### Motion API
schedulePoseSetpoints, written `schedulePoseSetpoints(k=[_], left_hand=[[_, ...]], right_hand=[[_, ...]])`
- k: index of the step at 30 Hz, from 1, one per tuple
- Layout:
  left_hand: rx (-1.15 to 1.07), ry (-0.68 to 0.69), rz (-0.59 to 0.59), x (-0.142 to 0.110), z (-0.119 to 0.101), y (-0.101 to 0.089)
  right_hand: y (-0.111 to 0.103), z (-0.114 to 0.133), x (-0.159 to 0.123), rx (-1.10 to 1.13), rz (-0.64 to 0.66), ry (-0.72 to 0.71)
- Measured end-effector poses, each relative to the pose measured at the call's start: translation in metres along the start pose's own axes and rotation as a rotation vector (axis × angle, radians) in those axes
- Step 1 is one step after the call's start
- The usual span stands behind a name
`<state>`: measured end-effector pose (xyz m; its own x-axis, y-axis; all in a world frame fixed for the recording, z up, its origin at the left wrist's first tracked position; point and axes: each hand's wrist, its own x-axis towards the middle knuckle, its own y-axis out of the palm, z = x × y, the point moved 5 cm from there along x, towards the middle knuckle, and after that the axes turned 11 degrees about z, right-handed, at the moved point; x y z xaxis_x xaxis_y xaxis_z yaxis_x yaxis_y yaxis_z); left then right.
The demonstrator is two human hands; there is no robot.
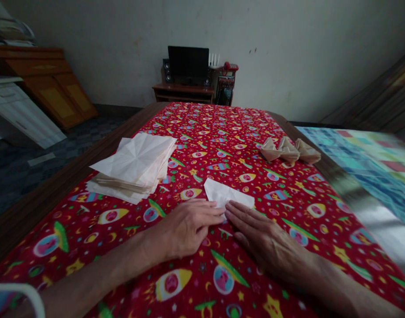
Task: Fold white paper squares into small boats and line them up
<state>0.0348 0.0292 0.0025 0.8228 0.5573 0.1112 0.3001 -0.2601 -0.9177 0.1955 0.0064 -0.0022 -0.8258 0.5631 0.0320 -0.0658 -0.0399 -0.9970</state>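
Note:
A white sheet of folded paper [227, 193] lies flat on the red patterned tablecloth [209, 274]. My left hand [192, 225] rests on its left lower part, fingers stretched out flat toward the right. From the other side my right hand [258, 229] presses on the lower right of the paper, its fingers long and flat too. The fingertips of both hands nearly meet over the lower part of the sheet and hide it. To the left sits a stack of creased paper sheets [136, 161], the top one marked with star-like fold lines.
Several folded paper pieces [290, 151] stand in a row near the table's right edge. A white curved band [21, 289] shows at the lower left. Beyond the table are a monitor [189, 65] on a desk, a wooden cabinet [56, 86] and a patterned bed cover [364, 168].

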Motion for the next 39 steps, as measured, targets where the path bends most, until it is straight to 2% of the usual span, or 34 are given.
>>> schedulePoseSetpoints(k=[5, 9, 13, 23, 30, 39], left_hand=[[-0.104, 0.046, -0.131, 0.025, 0.029, -0.012], [-0.118, 0.037, -0.054, 0.042, 0.041, -0.012], [-0.075, -0.024, 0.005, 0.048, 0.048, -0.015], [-0.101, -0.063, 0.079, 0.061, 0.057, -0.017], [-0.207, -0.113, 0.041, 0.061, 0.06, -0.015], [-0.132, -0.135, 0.028, 0.062, 0.055, -0.015]], right_hand=[[-0.006, 0.002, 0.004, 0.018, -0.033, -0.002], [-0.007, 0.002, 0.005, 0.049, -0.063, -0.006], [-0.007, 0.002, 0.004, 0.069, -0.074, -0.008], [-0.009, 0.003, 0.005, 0.067, -0.067, 0.01], [-0.007, 0.002, 0.005, 0.087, -0.054, 0.013], [-0.003, 0.002, 0.004, 0.066, -0.023, 0.017]])
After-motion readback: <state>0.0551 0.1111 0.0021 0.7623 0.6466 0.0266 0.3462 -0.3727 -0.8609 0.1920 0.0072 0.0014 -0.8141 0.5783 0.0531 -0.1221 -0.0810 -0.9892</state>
